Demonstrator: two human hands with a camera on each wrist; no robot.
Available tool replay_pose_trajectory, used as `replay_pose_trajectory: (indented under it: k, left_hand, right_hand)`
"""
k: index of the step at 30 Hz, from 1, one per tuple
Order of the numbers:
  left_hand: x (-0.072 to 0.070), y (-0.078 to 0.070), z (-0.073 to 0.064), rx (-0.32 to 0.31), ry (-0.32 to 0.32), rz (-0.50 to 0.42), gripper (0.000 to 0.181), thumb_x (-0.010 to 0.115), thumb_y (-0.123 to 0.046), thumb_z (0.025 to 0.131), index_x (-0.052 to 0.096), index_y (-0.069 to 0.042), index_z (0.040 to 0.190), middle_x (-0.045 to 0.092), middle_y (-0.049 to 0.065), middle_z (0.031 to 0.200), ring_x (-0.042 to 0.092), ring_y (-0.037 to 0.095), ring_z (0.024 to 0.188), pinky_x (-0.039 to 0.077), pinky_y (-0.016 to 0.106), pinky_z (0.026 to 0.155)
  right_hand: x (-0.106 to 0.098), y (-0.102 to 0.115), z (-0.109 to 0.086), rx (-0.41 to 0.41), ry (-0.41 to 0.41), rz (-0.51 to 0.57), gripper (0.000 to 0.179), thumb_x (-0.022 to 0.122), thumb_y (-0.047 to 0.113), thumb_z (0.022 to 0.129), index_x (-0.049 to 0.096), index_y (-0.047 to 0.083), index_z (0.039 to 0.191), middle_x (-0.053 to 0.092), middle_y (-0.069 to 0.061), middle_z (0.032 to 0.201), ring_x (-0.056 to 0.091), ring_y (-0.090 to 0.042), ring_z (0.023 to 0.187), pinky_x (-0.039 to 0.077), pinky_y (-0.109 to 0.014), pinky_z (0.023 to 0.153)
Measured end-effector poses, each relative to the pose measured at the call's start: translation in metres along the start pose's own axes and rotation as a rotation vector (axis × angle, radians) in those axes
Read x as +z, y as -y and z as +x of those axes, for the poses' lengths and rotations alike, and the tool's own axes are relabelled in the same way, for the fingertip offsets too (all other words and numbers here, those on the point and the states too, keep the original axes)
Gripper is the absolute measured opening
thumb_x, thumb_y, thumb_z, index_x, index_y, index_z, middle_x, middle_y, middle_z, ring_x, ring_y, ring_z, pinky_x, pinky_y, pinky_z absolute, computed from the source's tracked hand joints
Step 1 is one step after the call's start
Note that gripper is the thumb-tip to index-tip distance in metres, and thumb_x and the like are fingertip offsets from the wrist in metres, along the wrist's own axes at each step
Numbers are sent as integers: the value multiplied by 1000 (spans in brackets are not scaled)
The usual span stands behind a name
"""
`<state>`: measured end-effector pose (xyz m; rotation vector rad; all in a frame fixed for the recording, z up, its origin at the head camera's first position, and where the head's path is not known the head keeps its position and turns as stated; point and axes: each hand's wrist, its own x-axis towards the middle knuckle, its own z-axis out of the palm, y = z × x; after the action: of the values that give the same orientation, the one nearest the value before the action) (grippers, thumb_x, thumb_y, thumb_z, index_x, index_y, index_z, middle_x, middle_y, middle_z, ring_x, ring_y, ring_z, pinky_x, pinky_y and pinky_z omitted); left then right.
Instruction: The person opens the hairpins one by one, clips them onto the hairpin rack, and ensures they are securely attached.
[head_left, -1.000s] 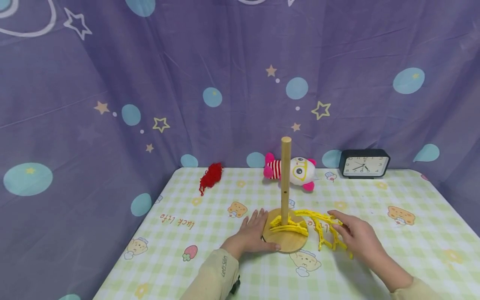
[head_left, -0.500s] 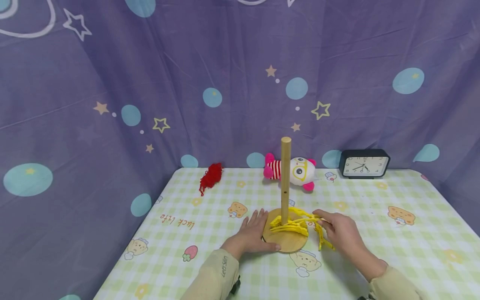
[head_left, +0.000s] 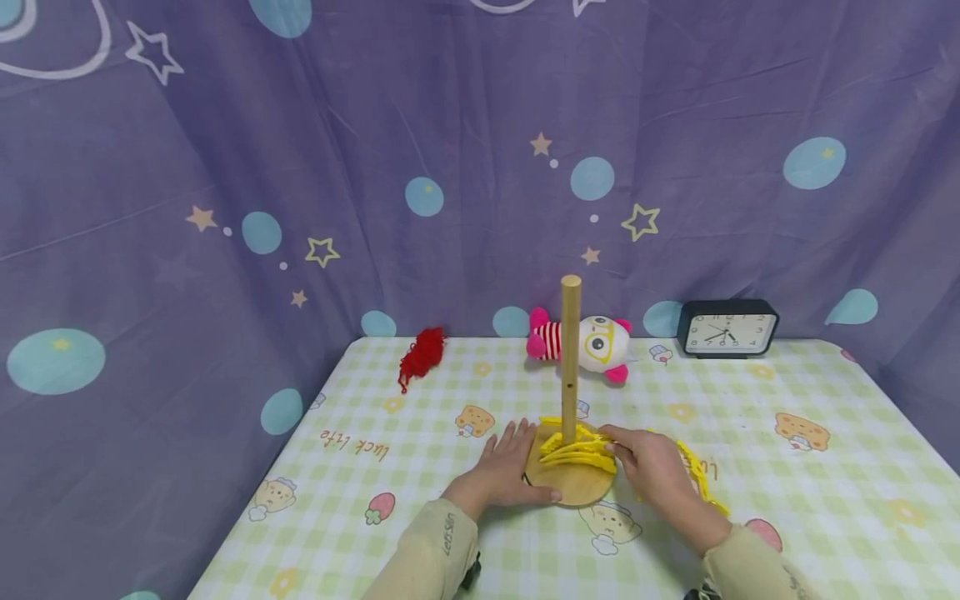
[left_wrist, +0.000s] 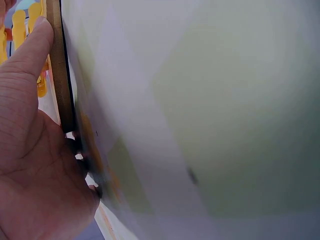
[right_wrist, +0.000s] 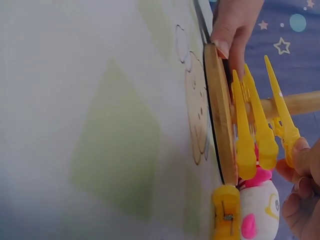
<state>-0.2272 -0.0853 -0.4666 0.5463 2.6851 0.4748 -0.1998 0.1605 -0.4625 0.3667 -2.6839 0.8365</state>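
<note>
A round wooden base (head_left: 577,492) stands on the table with an upright wooden pole (head_left: 571,358) in it. My left hand (head_left: 506,471) rests against the base's left edge, fingers stretched out and thumb along the front rim. Several long yellow plastic hair clips (head_left: 576,457) lie stacked across the base around the pole's foot. My right hand (head_left: 652,467) pinches another yellow hair clip (right_wrist: 281,100) by its end, thumb on top. In the right wrist view it points across the pole, just above two clips. More yellow clips (head_left: 697,471) lie on the cloth behind my right wrist.
A plush toy (head_left: 600,343) with pink limbs lies behind the pole. A black-framed clock (head_left: 729,329) stands at the back right, and a clump of red yarn (head_left: 423,358) lies at the back left. The table has a checked cloth (head_left: 375,542); a purple curtain (head_left: 480,100) hangs behind.
My right hand has picked up a yellow hair clip from the group on the right and carried it left to the pole's foot. The left hand has not moved.
</note>
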Motion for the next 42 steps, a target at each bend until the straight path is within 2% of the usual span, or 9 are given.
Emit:
replay_pose_trajectory:
  k: [8,11,15,18,24,30,34,38,42]
  left_hand:
    - [1,0,0,11,-10,-21,112,66,-71,76,14,-13,158,8,5,164,3,24,150,4,48,119]
    - [4,2,4,-5,2,-6,114,64,-73,76,11,-15,158,5,2,164,0,21,150,2,45,120]
    - [11,8,11,-16,-3,13,116,62,-77,74,9,-17,158,2,-2,164,-3,17,149,-1,43,119]
    - [15,12,15,-8,-19,5,117,63,-77,73,11,-16,158,3,-1,164,-2,18,149,-1,44,119]
    - [15,12,14,-14,-15,5,117,63,-77,73,11,-17,158,3,-1,164,-2,18,149,-1,44,119]
    - [4,4,5,-4,-3,3,115,63,-74,76,11,-14,158,4,2,164,0,21,150,1,46,119]
    - [-1,0,0,5,-7,-2,114,64,-73,76,12,-12,158,7,5,164,2,23,150,3,47,119]
    - [0,0,0,1,1,-5,113,65,-72,77,12,-13,158,6,5,164,2,23,150,2,47,119]
    - [1,1,2,0,5,0,113,64,-71,77,12,-13,158,5,5,164,0,23,150,1,47,119]
  right_hand:
    - [5,0,0,-3,43,35,29,71,9,89,71,9,118,73,-8,107,69,-24,91,57,-43,77]
    - [4,-2,-1,-3,92,62,33,70,10,90,68,10,123,71,-7,112,65,-17,79,55,-35,71]
    - [0,-6,-4,29,153,97,43,70,17,91,62,11,132,67,2,86,46,-8,60,43,-25,55]
    - [-5,-10,-7,50,168,116,52,73,22,89,57,11,137,54,7,71,44,-7,57,40,-23,49]
    - [-21,-18,-16,72,123,111,47,74,21,88,61,9,131,66,1,94,50,-8,66,43,-24,55]
    - [-41,-29,-25,152,130,94,37,71,20,90,65,8,124,67,-1,96,50,-11,66,43,-25,52]
    - [-51,-40,-32,180,127,66,34,72,20,89,67,8,121,69,-6,108,52,-12,71,43,-25,53]
    - [-57,-51,-40,202,133,9,37,74,25,87,67,6,118,68,-8,106,52,-11,70,41,-27,55]
    - [-61,-62,-45,240,165,-41,50,79,35,81,66,1,116,67,-7,100,49,-12,65,39,-29,54]
